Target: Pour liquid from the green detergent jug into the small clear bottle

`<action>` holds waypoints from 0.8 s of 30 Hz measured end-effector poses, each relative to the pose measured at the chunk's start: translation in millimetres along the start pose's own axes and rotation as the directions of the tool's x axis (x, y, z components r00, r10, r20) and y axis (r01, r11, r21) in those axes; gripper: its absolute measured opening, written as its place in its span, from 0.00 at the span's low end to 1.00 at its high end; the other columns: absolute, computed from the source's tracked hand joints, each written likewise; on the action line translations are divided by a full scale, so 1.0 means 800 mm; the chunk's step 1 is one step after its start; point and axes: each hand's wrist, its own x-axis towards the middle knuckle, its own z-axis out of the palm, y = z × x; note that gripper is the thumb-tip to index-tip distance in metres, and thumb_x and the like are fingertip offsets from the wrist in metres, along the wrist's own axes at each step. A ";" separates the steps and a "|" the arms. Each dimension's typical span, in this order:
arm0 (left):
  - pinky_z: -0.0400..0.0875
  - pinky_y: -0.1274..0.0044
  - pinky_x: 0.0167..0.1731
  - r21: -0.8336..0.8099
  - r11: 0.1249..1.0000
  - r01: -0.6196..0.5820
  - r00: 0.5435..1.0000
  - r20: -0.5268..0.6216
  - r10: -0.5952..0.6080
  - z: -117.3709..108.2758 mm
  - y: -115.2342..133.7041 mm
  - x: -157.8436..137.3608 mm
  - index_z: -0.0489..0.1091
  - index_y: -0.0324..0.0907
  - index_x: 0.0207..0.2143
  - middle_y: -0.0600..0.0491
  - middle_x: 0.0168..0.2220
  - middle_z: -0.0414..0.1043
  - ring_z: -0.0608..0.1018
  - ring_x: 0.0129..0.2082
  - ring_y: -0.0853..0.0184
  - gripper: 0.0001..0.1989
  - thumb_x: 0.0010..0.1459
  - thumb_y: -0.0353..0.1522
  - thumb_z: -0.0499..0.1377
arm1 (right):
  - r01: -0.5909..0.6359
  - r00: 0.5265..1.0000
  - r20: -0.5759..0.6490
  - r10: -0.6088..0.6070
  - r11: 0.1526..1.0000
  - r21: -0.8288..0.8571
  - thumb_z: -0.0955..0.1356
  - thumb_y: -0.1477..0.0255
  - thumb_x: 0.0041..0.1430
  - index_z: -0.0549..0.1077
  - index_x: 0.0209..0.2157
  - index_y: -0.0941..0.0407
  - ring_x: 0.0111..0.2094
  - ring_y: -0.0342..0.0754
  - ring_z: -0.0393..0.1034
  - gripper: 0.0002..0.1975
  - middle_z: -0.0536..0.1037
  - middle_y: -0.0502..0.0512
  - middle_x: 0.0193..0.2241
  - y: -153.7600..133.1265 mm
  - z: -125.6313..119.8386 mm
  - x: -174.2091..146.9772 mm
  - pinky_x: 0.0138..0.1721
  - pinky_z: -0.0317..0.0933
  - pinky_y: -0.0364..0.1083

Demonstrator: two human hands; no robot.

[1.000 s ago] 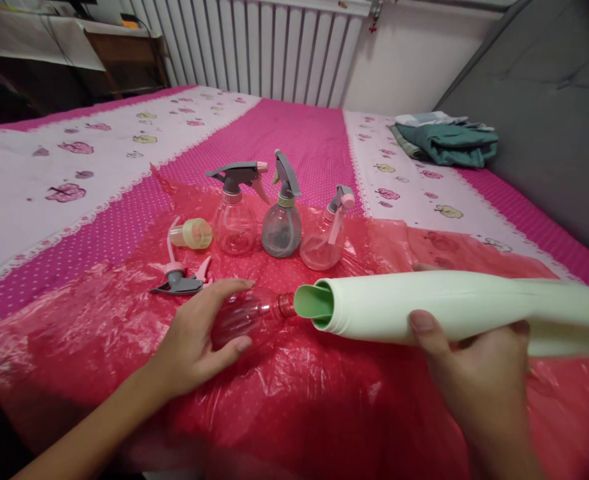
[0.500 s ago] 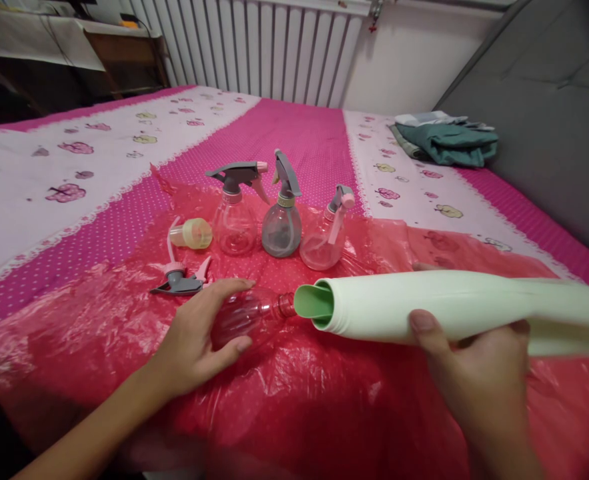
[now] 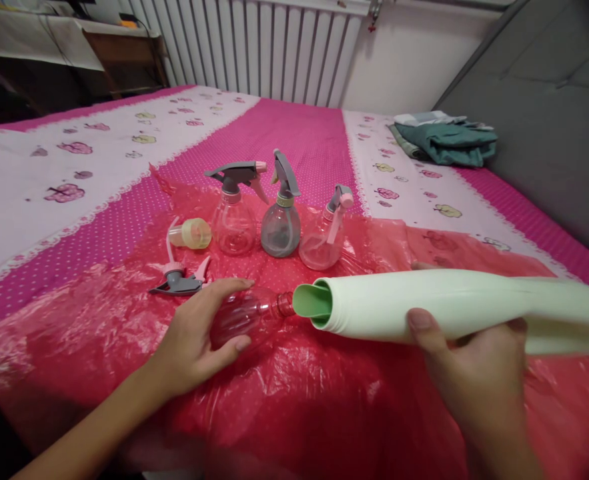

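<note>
In the head view, a clear bottle [image 3: 249, 310], uncapped, lies or leans low on a red plastic sheet [image 3: 344, 393], its ridged neck pointing toward 3 o'clock. A pale green jug [image 3: 399, 303] is held nearly level at the bottle's 3 o'clock, its darker green lip [image 3: 308, 300] right at the bottle's mouth; whether they touch I cannot tell.

Counted from the bottle, a loose grey-and-pink spray head [image 3: 178, 283] lies at 10 o'clock, with a yellowish cup [image 3: 195, 234] on its side just beyond. Three capped spray bottles stand upright: a pink-tinted one [image 3: 234, 230] at 12, a grey one [image 3: 280, 233] at 1, a smaller pinkish one [image 3: 319, 248] at 2.

The left hand [image 3: 191, 343] curves around the bottle, thumb and forefinger spread wide, hiding its base. The right hand [image 3: 474, 370] grips the jug, thumb on the near side, most fingers hidden.
</note>
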 end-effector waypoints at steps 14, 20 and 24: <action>0.78 0.61 0.56 -0.003 1.000 0.008 1.000 -0.001 -0.008 -0.001 0.003 0.002 0.65 0.51 0.65 0.46 0.60 0.78 0.82 0.57 0.50 0.25 0.68 0.44 0.59 | -0.093 0.995 -0.027 0.094 0.995 0.019 0.67 0.33 0.53 0.75 0.32 0.54 0.40 0.64 0.74 0.36 0.75 0.61 0.27 0.000 0.002 0.006 0.50 0.68 0.65; 0.77 0.60 0.56 -0.010 1.000 0.010 1.000 0.006 -0.010 -0.001 0.003 0.001 0.64 0.52 0.65 0.47 0.60 0.78 0.82 0.58 0.50 0.26 0.68 0.45 0.59 | -0.038 0.998 -0.042 0.038 0.999 -0.009 0.66 0.35 0.56 0.77 0.37 0.58 0.38 0.61 0.72 0.37 0.76 0.62 0.29 0.006 0.005 0.002 0.47 0.68 0.62; 0.77 0.60 0.57 -0.013 1.000 0.012 1.000 0.010 -0.012 -0.001 0.002 0.002 0.63 0.52 0.66 0.46 0.61 0.77 0.81 0.58 0.49 0.26 0.69 0.45 0.59 | -0.048 0.998 -0.045 0.047 0.999 -0.014 0.66 0.36 0.56 0.78 0.38 0.58 0.35 0.59 0.70 0.37 0.75 0.62 0.28 0.006 0.005 0.001 0.46 0.68 0.62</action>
